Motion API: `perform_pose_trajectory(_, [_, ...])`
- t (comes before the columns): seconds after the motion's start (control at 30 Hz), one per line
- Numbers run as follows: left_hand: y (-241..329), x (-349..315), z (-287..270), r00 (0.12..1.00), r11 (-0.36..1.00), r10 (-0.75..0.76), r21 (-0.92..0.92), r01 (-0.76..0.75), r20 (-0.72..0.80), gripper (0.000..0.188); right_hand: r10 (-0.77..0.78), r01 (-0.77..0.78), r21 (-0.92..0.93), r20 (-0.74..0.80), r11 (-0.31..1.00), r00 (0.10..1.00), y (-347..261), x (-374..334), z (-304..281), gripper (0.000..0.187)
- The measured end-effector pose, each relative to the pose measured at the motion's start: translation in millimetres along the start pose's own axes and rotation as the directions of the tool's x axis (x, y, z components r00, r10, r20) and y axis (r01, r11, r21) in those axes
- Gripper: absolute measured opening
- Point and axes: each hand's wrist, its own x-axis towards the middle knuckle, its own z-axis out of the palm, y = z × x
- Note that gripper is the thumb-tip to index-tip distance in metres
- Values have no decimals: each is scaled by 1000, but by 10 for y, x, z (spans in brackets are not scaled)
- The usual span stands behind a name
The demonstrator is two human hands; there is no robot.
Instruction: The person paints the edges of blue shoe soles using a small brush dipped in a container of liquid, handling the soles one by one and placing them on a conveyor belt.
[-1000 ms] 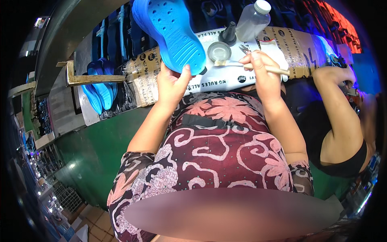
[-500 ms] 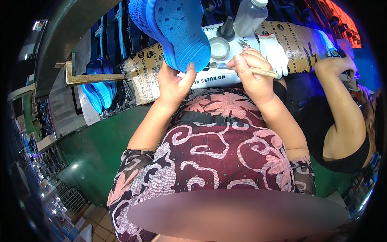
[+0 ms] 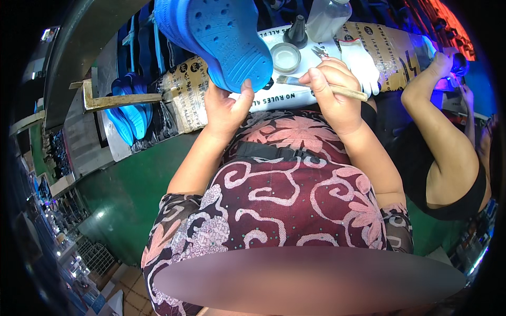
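My left hand (image 3: 227, 109) grips the heel end of a blue foam clog (image 3: 234, 50), thumb on the sole's face; its upper end runs out of the top of the picture. A flat paintbrush (image 3: 296, 81) with a pale wooden handle is pinched in my right hand (image 3: 338, 102). Its bristles point left, a short gap from the clog's heel. Just beyond the brush stands a round glass jar (image 3: 286, 57) with whitish contents. Behind the jar are a black cone-shaped nozzle (image 3: 296, 34) and a clear bottle (image 3: 324, 22). Small metal tweezers or scissors (image 3: 319, 51) lie beside the jar.
A white glove (image 3: 360, 64) lies on the tape-covered cardboard (image 3: 387, 58). More blue clogs (image 3: 132, 116) sit at the left by an angled metal bracket (image 3: 124, 101). A co-worker's bare arm (image 3: 448, 124) reaches in at the right. Dark strapped racks line the far side.
The brush has drawn back right, away from the clog's heel, and its bristles now show. The clog has shifted slightly left. The co-worker's hand has moved up and left.
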Motion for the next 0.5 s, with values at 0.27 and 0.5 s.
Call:
perform_pose_trajectory(0.27, [17,8,63,990,991,133,41,-131,-44,36,-138,141,-54,56,989,989,-24,-8,-9,19])
perform_pose_trajectory(0.5, [-126,20,49,943,928,331,193,-320,-30,39,-119,119,-11,-9,993,993,-66,-4,-45,21])
